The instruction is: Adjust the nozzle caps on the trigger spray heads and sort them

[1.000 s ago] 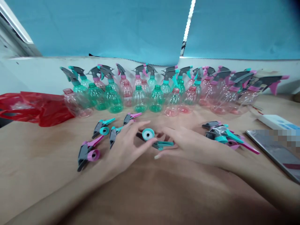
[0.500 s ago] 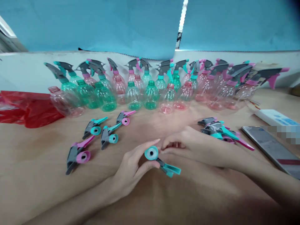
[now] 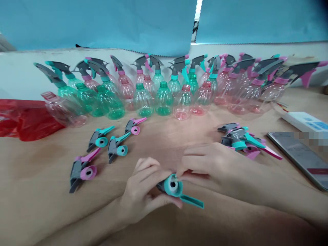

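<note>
My left hand (image 3: 143,191) is closed round a grey and turquoise trigger spray head (image 3: 173,185), its round collar facing me and its turquoise lever pointing down to the right. At the collar's upper right rim, the fingers of my right hand (image 3: 205,165) are pinched together; whatever they hold is too small and blurred to make out. To the left lie several loose spray heads, among them a pink one (image 3: 88,173) and a turquoise one (image 3: 122,150). Beyond my right hand is a small pile of spray heads (image 3: 239,138).
Across the back stand clear, green and pink bottles (image 3: 164,100), some open-necked, others topped with spray heads (image 3: 176,66). A red plastic bag (image 3: 33,119) lies at left. On the right are a phone (image 3: 297,157) and a white box (image 3: 307,121).
The left hand has turned the spray head and shifted it slightly down and right. My right hand's pinched fingers have come onto the collar's rim. The view has tilted a little.
</note>
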The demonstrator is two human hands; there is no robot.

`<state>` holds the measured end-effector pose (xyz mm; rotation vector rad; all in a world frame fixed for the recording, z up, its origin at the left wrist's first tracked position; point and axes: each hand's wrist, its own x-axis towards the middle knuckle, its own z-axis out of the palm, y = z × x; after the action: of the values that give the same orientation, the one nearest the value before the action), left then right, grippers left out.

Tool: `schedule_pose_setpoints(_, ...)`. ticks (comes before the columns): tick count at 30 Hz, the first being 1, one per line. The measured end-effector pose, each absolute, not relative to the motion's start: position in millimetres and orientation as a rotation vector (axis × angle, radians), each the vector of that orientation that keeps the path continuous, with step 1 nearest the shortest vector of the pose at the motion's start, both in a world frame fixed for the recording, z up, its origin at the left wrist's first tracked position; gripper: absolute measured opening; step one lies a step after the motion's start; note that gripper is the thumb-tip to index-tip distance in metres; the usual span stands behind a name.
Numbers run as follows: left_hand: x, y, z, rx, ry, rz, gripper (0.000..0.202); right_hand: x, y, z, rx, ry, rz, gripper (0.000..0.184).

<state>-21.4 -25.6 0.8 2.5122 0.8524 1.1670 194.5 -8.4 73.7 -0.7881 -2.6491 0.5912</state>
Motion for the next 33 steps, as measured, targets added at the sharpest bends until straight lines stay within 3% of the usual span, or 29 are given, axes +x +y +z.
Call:
schedule_pose_setpoints(15,-25.9,-15.8,4.7,2.532,0.818,1.158,0.038,192.9,-16.7,67.2,-0.750,-2.642,0.489,0.011)
schedule_pose_setpoints(24,-25.2,-21.1,6.3,2.585,0.719,1.186,0.035,184.9,-24.2,60.6,-0.905,-2.420,0.901,0.014)
schedule_pose_setpoints(33,-29.7,-26.1,5.7,2.713,0.762,1.111,0.024,171.6,-38.1,61.7,-0.892,-2.246,0.887,0.027)
